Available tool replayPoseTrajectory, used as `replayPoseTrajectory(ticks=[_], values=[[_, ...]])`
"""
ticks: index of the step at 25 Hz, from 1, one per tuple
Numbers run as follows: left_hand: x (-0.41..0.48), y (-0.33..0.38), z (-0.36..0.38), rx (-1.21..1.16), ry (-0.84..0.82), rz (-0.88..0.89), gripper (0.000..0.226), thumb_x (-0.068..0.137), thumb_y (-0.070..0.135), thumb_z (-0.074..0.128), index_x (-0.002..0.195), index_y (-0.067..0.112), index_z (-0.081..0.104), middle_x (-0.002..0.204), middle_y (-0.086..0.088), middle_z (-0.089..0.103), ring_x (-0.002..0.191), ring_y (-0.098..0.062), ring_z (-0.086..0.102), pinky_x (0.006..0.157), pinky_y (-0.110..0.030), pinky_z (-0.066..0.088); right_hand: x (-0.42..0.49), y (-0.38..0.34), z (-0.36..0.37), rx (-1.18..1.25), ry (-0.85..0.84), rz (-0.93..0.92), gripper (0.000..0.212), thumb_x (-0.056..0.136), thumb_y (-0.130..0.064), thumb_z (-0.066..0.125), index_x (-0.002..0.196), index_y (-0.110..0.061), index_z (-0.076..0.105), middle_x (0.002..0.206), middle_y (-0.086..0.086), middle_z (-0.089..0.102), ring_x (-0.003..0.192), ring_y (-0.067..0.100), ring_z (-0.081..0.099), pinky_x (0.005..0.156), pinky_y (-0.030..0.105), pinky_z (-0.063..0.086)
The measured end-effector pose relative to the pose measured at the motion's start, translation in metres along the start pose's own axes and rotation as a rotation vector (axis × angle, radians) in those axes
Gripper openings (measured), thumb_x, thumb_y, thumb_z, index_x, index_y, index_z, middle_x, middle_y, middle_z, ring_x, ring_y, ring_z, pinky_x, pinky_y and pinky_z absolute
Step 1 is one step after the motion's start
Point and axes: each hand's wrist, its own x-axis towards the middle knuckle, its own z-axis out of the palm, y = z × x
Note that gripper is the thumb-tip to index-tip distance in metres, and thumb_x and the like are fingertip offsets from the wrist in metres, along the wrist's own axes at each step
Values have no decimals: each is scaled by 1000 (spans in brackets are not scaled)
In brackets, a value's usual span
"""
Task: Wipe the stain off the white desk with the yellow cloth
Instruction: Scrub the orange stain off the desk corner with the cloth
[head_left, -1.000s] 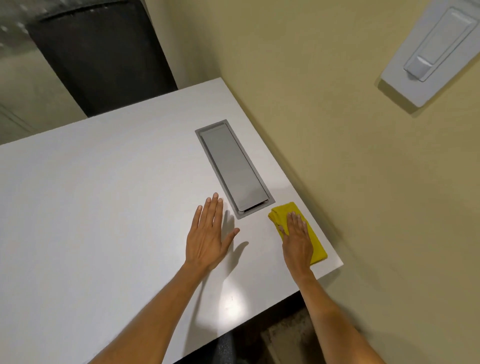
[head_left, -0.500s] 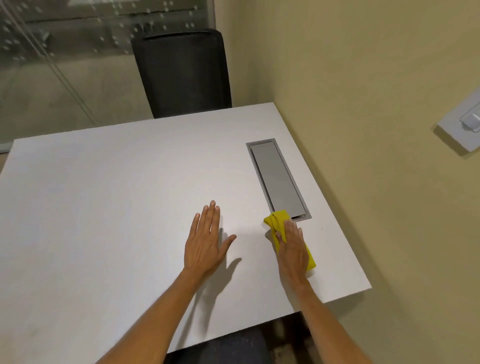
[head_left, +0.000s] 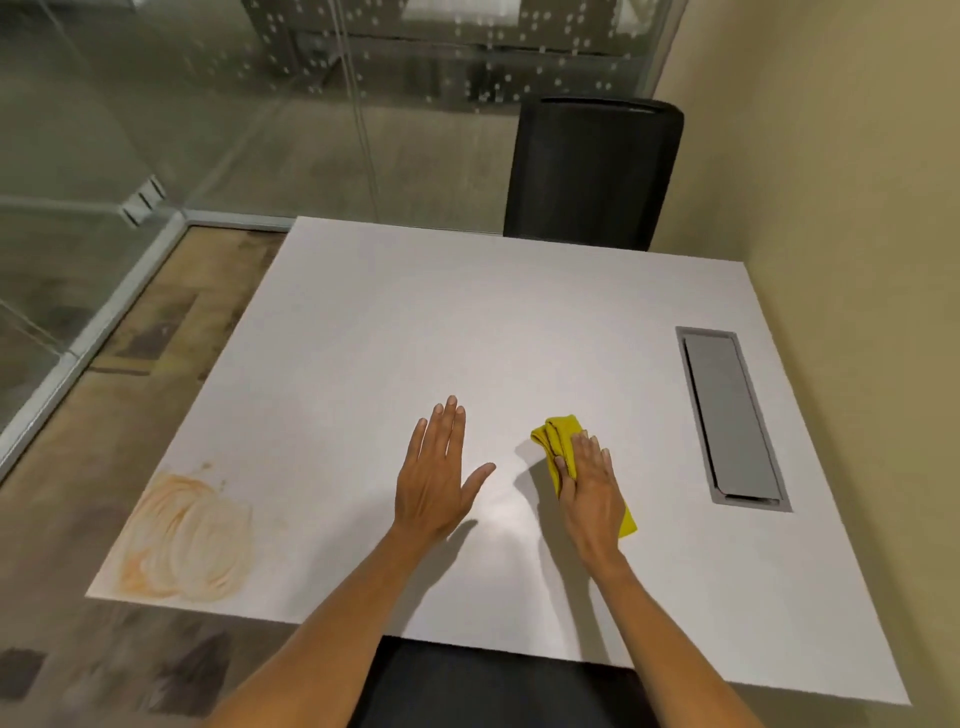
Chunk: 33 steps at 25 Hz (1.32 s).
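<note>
The white tabletop (head_left: 467, 312) fills most of the view. A black chair (head_left: 592, 171) stands at its far edge. A grey cover plate (head_left: 727, 415) sits near its right edge. An orange stain (head_left: 187, 540) is smeared on its near left corner. The left hand (head_left: 436, 478) lies flat and spread wide near the middle. The right hand (head_left: 592, 493) presses flat on the yellow cloth (head_left: 558, 434), well apart from the stain.

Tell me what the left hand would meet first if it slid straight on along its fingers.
Nothing, it seems: ahead of the left hand lies only bare desk up to the far edge. The chair stands further right, probably off that line.
</note>
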Motion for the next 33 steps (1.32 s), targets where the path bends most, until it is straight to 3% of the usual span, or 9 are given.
replayPoseTrajectory(ticks=[6,12,17,21,25,27,33], values=[[-27,-115,-36,16,5,-166,83,105,64,28,161,1,29,170,-15,23,157,-31,24,127,-47,21,-4,-113,66,-12,-82,-161,74,98,-63,8,147,-19,43,151,7,46,143,21,38,119,28,23],[-63,-222,-62,49,21,-323,84,104,65,34,163,5,24,172,-13,20,158,-30,22,128,-47,20,-23,-204,131,-10,-144,-247,63,99,-56,21,148,-22,40,153,4,43,145,21,36,118,24,20],[-113,-294,-83,84,61,-430,85,105,65,27,164,6,18,173,-14,15,160,-29,16,130,-46,12,-54,-264,185,-1,-229,-322,70,98,-62,12,149,-23,40,153,4,43,145,22,36,117,27,23],[-159,-343,-93,123,62,-493,86,105,66,26,164,5,15,173,-15,14,160,-29,13,130,-46,12,-81,-303,224,-66,-285,-376,53,102,-43,34,146,-17,44,150,8,47,142,25,41,117,29,25],[-193,-380,-99,137,33,-556,87,104,67,23,163,3,11,172,-16,14,159,-31,17,130,-41,2,-101,-329,249,-105,-268,-367,44,99,-27,53,139,-8,53,142,16,55,133,34,50,113,41,38],[-205,-392,-99,135,24,-575,88,104,67,24,163,1,14,172,-16,13,159,-31,16,131,-41,1,-109,-335,255,-136,-263,-352,43,98,-22,52,136,-3,54,139,19,56,130,35,53,114,43,38],[-221,-409,-97,141,26,-571,90,103,66,30,162,-1,19,172,-17,15,159,-31,16,129,-49,15,-128,-334,272,-212,-280,-217,61,100,-36,24,139,4,49,141,20,54,135,32,49,119,40,29]])
